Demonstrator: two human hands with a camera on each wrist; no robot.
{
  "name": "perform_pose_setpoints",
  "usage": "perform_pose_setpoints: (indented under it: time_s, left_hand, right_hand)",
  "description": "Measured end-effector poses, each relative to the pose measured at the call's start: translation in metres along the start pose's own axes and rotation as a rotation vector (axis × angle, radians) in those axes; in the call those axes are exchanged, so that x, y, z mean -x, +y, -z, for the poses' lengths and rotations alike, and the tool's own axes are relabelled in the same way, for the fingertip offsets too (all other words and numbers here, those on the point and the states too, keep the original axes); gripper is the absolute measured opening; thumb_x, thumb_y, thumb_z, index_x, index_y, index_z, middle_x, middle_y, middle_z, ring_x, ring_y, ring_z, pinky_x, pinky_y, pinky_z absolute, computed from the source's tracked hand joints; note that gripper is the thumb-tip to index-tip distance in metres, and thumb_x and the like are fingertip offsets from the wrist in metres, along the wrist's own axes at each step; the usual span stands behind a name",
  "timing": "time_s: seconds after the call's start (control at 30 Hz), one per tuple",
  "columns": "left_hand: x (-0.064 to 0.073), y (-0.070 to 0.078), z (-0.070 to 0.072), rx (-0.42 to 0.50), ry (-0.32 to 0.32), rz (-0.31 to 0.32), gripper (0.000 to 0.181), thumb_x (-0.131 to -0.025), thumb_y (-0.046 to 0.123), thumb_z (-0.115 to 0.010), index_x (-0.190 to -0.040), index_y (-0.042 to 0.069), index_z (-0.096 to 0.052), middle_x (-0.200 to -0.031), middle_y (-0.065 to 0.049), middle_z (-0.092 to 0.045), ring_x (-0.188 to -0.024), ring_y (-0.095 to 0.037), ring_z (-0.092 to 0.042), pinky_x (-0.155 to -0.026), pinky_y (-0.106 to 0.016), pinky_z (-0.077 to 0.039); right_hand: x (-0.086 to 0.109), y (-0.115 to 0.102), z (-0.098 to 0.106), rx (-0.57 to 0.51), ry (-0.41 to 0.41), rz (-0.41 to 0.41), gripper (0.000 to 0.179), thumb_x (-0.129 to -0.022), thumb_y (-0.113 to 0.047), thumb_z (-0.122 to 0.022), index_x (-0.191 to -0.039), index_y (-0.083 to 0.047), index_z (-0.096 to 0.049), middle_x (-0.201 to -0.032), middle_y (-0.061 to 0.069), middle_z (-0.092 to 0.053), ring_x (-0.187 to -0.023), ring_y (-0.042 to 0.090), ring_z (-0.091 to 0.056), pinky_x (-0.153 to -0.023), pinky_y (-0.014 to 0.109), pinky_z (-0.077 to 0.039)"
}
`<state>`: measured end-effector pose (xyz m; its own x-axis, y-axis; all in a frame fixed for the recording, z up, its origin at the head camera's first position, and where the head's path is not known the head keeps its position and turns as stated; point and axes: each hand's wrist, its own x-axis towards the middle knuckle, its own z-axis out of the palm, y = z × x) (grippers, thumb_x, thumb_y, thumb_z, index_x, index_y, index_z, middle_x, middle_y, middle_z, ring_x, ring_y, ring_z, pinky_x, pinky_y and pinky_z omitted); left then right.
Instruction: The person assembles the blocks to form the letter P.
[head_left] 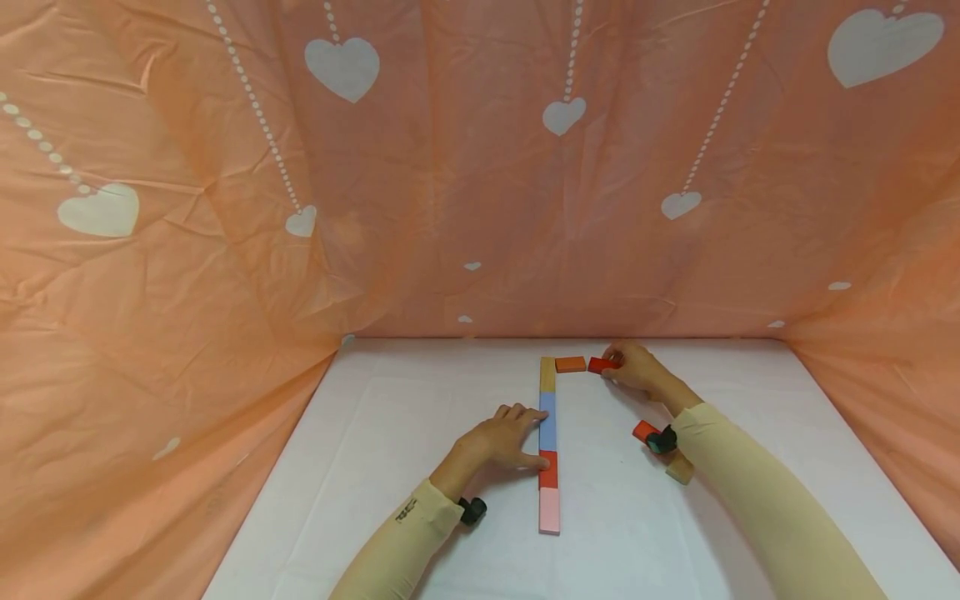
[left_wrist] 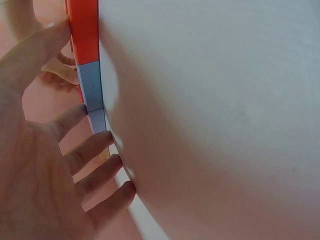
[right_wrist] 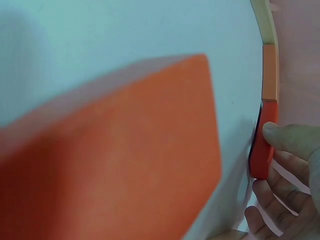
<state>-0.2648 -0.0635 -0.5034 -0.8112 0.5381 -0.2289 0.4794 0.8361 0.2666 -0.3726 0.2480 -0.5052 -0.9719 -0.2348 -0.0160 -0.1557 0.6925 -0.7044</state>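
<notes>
A straight row of flat blocks runs away from the person: a pink block [head_left: 550,511], a red block [head_left: 549,477], blue blocks [head_left: 548,432] and a plain wooden block [head_left: 547,375] at the far end. My left hand [head_left: 498,440] lies along the row's left side, fingers spread, thumb touching the red block and a fingertip at the blue ones. From the far end an orange block [head_left: 570,364] extends rightward. Beyond it my right hand [head_left: 636,367] pinches a second red block [right_wrist: 262,145] between thumb and fingers; in the right wrist view its end meets the orange block.
Beneath the right wrist lie a loose orange-red block [head_left: 643,430] and a plain wooden block [head_left: 679,468]. The white table [head_left: 420,375] ends at a peach curtain with white hearts [head_left: 562,275] behind and at both sides.
</notes>
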Motion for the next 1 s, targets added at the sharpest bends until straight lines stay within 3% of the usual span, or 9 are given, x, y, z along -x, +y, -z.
perform_pose_setpoints:
  time_s: [0.33,1.0]
  left_hand:
    - [0.0006,0.0009,0.0012,0.003,-0.008,-0.001,0.088,-0.094,0.059,-0.076,-0.166,0.026,-0.04,-0.161,-0.007,-0.047,-0.144,-0.027,-0.045,-0.115,-0.048,-0.049]
    - [-0.0005,0.0012,0.001,-0.013,-0.008,-0.009,0.088,-0.094,0.059,-0.077,-0.166,0.024,-0.041,-0.161,-0.008,-0.047,-0.144,-0.028,-0.045,-0.115,-0.047,-0.049]
  right_hand:
    - [0.0,-0.003,-0.0016,0.012,-0.02,-0.018,0.029,-0.099,-0.012,-0.076,-0.123,0.003,-0.068,-0.118,0.021,-0.065,-0.107,0.036,-0.059,-0.097,0.049,-0.052]
    - [0.0011,-0.0049,-0.0021,-0.001,-0.032,-0.026,0.03,-0.1,-0.011,-0.075,-0.125,0.004,-0.067,-0.121,0.024,-0.065,-0.109,0.036,-0.059,-0.099,0.05,-0.053]
